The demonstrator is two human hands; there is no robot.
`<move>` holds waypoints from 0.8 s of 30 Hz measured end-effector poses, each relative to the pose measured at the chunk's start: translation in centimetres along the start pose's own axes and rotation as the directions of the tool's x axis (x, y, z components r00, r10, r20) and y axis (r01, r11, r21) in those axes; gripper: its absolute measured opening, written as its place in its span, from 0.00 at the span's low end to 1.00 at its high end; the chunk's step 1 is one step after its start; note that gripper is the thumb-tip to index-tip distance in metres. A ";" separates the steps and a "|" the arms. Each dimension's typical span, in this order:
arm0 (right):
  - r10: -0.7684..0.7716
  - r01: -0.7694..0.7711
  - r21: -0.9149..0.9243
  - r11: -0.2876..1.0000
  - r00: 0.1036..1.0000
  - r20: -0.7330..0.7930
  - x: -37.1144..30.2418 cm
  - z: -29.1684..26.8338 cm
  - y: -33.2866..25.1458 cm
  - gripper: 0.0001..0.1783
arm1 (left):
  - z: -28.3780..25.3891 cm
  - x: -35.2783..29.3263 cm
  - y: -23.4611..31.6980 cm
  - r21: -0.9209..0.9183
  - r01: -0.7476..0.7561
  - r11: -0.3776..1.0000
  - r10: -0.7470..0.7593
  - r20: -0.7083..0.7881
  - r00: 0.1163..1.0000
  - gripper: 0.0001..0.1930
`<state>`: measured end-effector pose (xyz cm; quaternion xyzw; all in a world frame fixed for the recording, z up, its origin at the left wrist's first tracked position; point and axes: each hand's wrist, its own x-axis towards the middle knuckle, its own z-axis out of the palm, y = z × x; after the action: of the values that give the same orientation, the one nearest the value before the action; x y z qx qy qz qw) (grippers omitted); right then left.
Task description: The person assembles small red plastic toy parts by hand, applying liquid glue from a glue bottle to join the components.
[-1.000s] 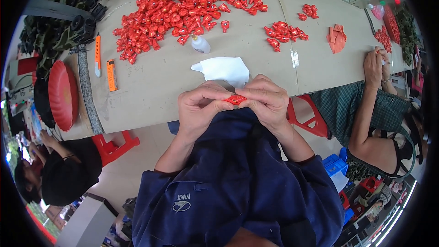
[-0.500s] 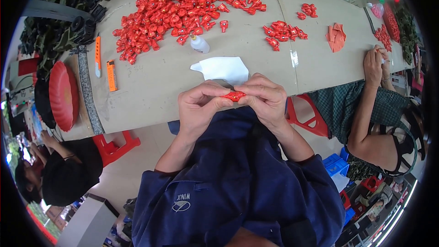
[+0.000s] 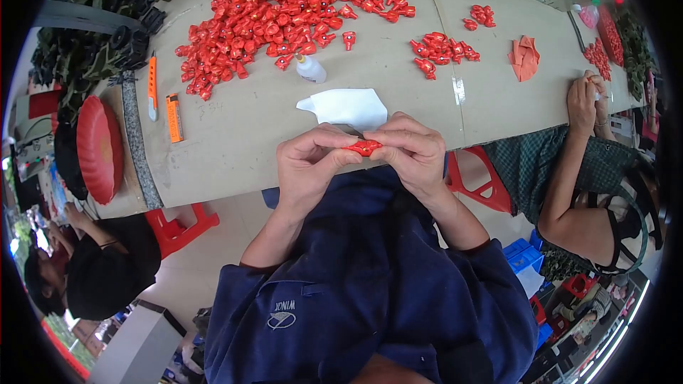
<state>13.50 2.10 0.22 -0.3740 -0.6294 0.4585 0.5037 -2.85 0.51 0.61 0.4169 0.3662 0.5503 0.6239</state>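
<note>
Both hands, left (image 3: 307, 163) and right (image 3: 414, 151), pinch one small red plastic piece (image 3: 364, 147); one white sheet (image 3: 346, 107) beyond.

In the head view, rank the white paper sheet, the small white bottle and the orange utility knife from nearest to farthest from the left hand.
1. White paper sheet, just beyond the left hand.
2. Small white bottle, farther up the table.
3. Orange utility knife, far left.

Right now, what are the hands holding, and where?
A small red part, pinched at its two ends between left hand and right hand.
</note>
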 end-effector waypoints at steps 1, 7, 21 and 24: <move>0.002 -0.002 0.001 1.000 1.000 -0.003 0.0 0.0 0.0 0.13 | 0.0 0.0 0.0 0.000 0.001 1.000 -0.001 0.000 1.000 0.06; -0.004 0.004 0.000 1.000 1.000 0.009 0.1 -0.1 -0.1 0.13 | 0.0 0.0 -0.1 0.006 0.003 1.000 -0.003 0.005 1.000 0.07; 0.022 -0.022 0.008 1.000 1.000 0.005 -0.1 -0.3 0.2 0.13 | 0.0 0.1 -0.4 -0.010 0.014 1.000 -0.014 -0.006 1.000 0.07; 0.023 -0.023 0.000 1.000 1.000 0.001 -0.1 -0.4 0.4 0.13 | 0.0 0.2 -0.6 0.001 0.018 1.000 -0.018 -0.002 1.000 0.07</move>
<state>13.93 2.20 -0.16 -0.3810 -0.6253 0.4646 0.4980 -2.55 0.68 0.07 0.4132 0.3711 0.5448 0.6282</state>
